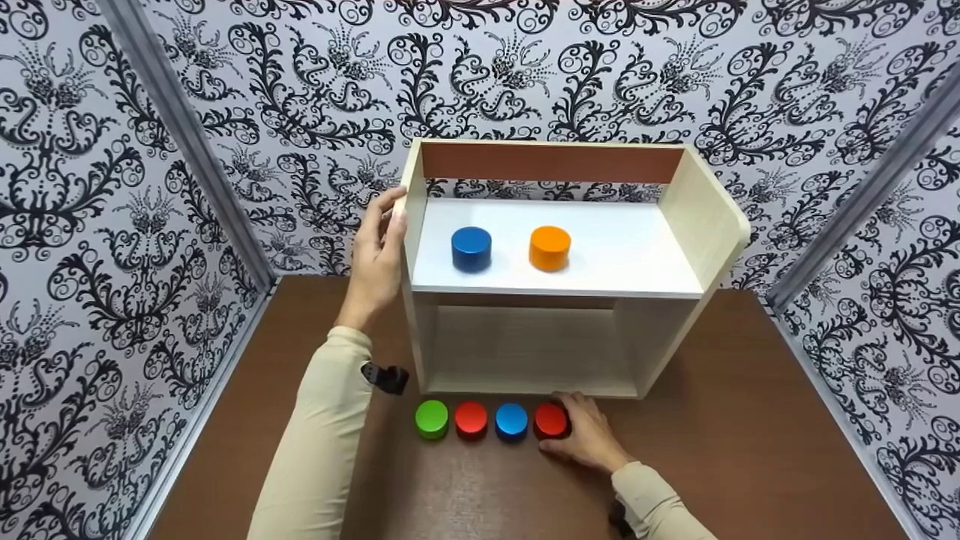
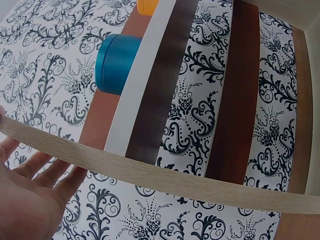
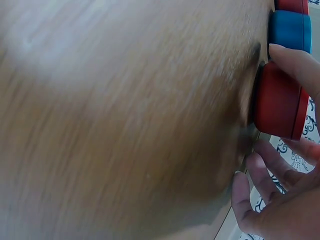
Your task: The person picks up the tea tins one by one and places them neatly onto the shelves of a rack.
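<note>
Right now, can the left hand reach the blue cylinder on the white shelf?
Probably yes: the pale wooden panel separates the left hand from the blue cylinder, but the white shelf is open in front.

My left arm (image 1: pixel 319 442) reaches forward, bent slightly at the wrist (image 1: pixel 356 319), and my left hand (image 1: pixel 377 262) is raised well above the other, thumb and fingers parted in a grip. From the left wrist its fingers (image 2: pixel 50 175) show side by side, a little spread. My right forearm (image 1: pixel 660 502) slants inward from the lower right. My right hand (image 1: pixel 587 439) is low, gripping between thumb (image 3: pixel 295 65) and forefinger (image 3: pixel 306 150), the other fingers curving loosely beside them.
</note>
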### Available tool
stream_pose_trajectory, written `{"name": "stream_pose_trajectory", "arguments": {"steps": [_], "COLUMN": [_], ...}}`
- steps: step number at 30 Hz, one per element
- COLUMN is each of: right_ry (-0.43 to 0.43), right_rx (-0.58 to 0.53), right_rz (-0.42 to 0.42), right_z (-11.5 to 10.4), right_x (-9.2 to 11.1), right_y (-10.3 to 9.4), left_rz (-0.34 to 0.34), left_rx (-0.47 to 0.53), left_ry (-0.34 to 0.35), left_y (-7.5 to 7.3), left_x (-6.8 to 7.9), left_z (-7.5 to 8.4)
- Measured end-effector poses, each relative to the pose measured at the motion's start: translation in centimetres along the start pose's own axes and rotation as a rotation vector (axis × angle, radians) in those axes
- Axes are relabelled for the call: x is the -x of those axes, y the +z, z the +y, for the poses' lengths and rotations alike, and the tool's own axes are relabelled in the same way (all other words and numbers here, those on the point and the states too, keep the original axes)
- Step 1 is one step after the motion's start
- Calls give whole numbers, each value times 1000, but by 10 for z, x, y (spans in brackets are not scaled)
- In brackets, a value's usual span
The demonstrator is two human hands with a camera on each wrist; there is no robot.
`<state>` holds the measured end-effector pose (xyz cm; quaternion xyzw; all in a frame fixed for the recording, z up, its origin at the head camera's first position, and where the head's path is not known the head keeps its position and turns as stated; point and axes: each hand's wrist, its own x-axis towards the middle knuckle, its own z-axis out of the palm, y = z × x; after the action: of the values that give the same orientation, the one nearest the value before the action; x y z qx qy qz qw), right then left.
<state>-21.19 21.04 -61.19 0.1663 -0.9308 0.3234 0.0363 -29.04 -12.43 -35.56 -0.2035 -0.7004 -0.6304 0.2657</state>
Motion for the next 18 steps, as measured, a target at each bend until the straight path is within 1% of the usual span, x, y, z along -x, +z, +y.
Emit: {"name": "stream_pose_trajectory", "arguments": {"steps": [8, 18], "right_ry": [4, 4], "right_rx": [23, 49], "right_rz": [-12, 1], "right_z": [0, 0], "right_x": [0, -2], "right_y": [3, 4], "left_rz": [5, 4], "left_rx": [-10, -27], "left_ry": [13, -2], "left_y": [1, 0], "left_x": [1, 0], "left_z": [-1, 1]}}
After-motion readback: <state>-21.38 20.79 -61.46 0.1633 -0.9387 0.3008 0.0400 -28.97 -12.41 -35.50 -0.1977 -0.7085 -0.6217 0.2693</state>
